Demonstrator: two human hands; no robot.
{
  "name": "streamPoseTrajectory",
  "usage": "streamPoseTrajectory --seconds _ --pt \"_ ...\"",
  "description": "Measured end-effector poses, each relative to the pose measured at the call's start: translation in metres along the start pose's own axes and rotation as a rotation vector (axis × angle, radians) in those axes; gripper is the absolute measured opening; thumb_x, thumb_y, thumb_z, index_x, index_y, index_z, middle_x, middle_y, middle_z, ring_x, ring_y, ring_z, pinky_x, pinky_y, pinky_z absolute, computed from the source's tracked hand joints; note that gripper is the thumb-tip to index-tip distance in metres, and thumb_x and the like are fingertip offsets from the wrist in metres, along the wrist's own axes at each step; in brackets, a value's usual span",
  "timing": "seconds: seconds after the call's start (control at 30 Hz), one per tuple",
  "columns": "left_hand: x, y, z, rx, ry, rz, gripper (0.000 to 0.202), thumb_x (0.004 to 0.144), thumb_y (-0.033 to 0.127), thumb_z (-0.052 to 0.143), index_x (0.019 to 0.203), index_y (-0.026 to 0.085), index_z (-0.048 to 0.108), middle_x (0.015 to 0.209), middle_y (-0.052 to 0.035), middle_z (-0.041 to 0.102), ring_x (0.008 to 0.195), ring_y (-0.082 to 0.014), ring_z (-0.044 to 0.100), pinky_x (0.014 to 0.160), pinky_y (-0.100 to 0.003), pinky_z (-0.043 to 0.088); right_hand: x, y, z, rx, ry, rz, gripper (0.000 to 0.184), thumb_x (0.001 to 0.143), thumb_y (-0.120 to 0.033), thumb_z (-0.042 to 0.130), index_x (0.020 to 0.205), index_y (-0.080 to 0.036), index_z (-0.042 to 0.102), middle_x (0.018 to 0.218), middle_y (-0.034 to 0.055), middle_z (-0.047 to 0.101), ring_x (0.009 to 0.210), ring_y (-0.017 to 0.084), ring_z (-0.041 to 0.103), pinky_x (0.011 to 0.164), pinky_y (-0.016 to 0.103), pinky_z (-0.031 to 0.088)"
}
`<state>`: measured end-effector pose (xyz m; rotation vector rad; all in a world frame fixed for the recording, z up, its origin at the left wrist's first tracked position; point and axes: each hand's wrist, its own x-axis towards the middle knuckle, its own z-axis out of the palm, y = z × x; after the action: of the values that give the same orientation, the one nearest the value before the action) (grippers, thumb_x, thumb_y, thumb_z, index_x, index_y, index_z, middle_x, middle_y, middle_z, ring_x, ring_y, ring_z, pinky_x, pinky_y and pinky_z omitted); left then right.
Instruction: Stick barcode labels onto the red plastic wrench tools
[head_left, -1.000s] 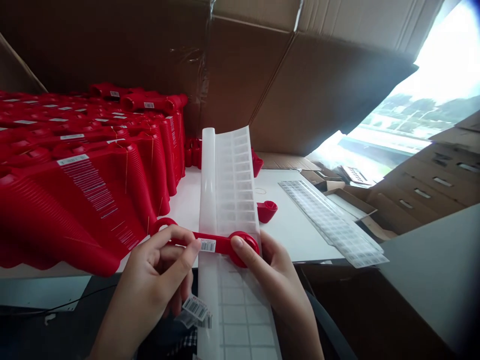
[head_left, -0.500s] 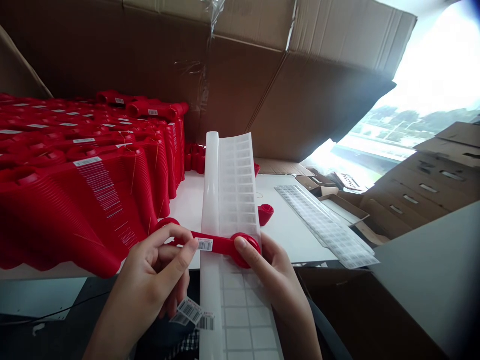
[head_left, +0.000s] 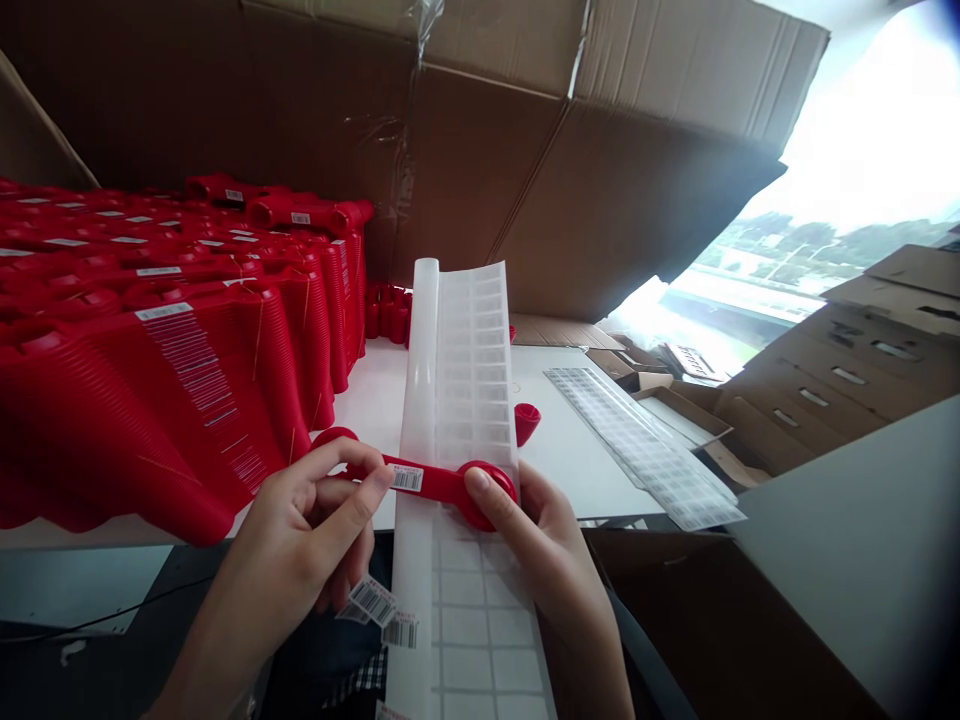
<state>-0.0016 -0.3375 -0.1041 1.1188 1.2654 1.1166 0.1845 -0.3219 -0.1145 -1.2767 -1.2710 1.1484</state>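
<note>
A red plastic piece [head_left: 442, 484] with a narrow bar and rounded ends lies across a long white label sheet [head_left: 480, 610], rolled along its left side. My right hand [head_left: 551, 545] grips the piece's round right end, thumb on top and fingers behind the sheet. At the bar's left part, my left hand [head_left: 307, 545] pinches the edge of a white barcode label [head_left: 406, 478] lying on the red surface. More barcode labels [head_left: 373, 600] dangle below the left fingers. The piece's left end shows partly behind that hand.
Nested red pieces with barcode labels [head_left: 187, 370] form a large stack at left. A small red piece [head_left: 527, 424] and flat label sheets [head_left: 637, 440] lie on the white table [head_left: 577, 470]. Large cardboard [head_left: 480, 170] leans over the back; boxes [head_left: 847, 370] stand at right.
The view has shifted slightly, and the hands, red piece and label sheet appear a little further left. Both hands keep the same hold.
</note>
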Motion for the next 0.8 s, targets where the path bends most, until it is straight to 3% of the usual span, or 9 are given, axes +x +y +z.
streamPoseTrajectory --seconds 0.3,0.5,0.6,0.67,0.73,0.77,0.8 --pt "0.003 -0.001 0.003 0.027 -0.007 -0.012 0.027 0.091 0.046 0.068 0.081 0.022 0.059 0.039 0.0107 0.049 0.034 -0.0051 0.039 0.036 -0.012 0.03 -0.004 -0.001 0.0 0.057 -0.004 0.021 0.04 0.081 -0.059 0.076 0.078 -0.02 0.067 0.077 0.0053 0.07 0.074 0.025 0.068 0.067 0.035 0.057" --pt "0.001 -0.01 0.007 0.12 0.213 0.047 0.048 0.083 0.052 0.077 0.074 0.025 0.038 0.044 0.0101 0.055 0.035 -0.007 0.045 0.035 -0.013 0.034 -0.008 -0.002 -0.001 0.057 0.034 -0.03 0.041 0.081 -0.06 0.075 0.081 -0.02 0.069 0.078 0.0061 0.071 0.075 0.025 0.069 0.063 0.033 0.056" --pt "-0.01 -0.01 0.003 -0.058 0.215 0.158 0.039 0.091 0.055 0.067 0.082 0.026 0.043 0.045 0.0113 0.051 0.03 -0.0068 0.042 0.03 -0.013 0.03 -0.007 -0.004 -0.007 0.029 0.052 -0.055 0.041 0.082 -0.06 0.074 0.078 -0.021 0.067 0.075 0.0054 0.069 0.075 0.025 0.068 0.06 0.032 0.055" --pt "-0.018 -0.01 0.0 -0.205 0.309 0.345 0.025 0.096 0.047 0.062 0.091 0.028 0.047 0.058 0.0106 0.057 0.033 -0.0071 0.047 0.032 -0.016 0.038 -0.005 -0.005 -0.011 0.027 0.067 -0.066 0.04 0.082 -0.06 0.075 0.079 -0.021 0.066 0.076 0.0052 0.069 0.077 0.025 0.068 0.06 0.032 0.055" --pt "-0.022 -0.01 0.0 -0.258 0.511 0.564 0.018 0.095 0.033 0.064 0.103 0.032 0.049 0.093 0.0081 0.067 0.051 -0.0095 0.064 0.053 -0.023 0.058 -0.005 -0.006 -0.013 0.039 0.074 -0.072 0.04 0.082 -0.06 0.075 0.08 -0.021 0.067 0.078 0.0053 0.069 0.079 0.026 0.069 0.063 0.032 0.056" --pt "-0.021 -0.011 0.001 -0.225 0.572 0.621 0.028 0.093 0.029 0.066 0.112 0.035 0.047 0.118 0.0065 0.064 0.074 -0.014 0.072 0.074 -0.03 0.064 -0.005 -0.007 -0.013 0.045 0.071 -0.073 0.04 0.082 -0.06 0.075 0.081 -0.021 0.067 0.079 0.0054 0.07 0.08 0.026 0.069 0.064 0.033 0.056" --pt "-0.02 -0.012 0.002 -0.142 0.588 0.63 0.04 0.091 0.029 0.068 0.121 0.039 0.043 0.143 0.0053 0.051 0.104 -0.0209 0.072 0.098 -0.039 0.059 -0.007 -0.007 -0.012 0.051 0.064 -0.073 0.04 0.083 -0.06 0.075 0.081 -0.021 0.068 0.08 0.0056 0.071 0.081 0.026 0.069 0.065 0.033 0.056"
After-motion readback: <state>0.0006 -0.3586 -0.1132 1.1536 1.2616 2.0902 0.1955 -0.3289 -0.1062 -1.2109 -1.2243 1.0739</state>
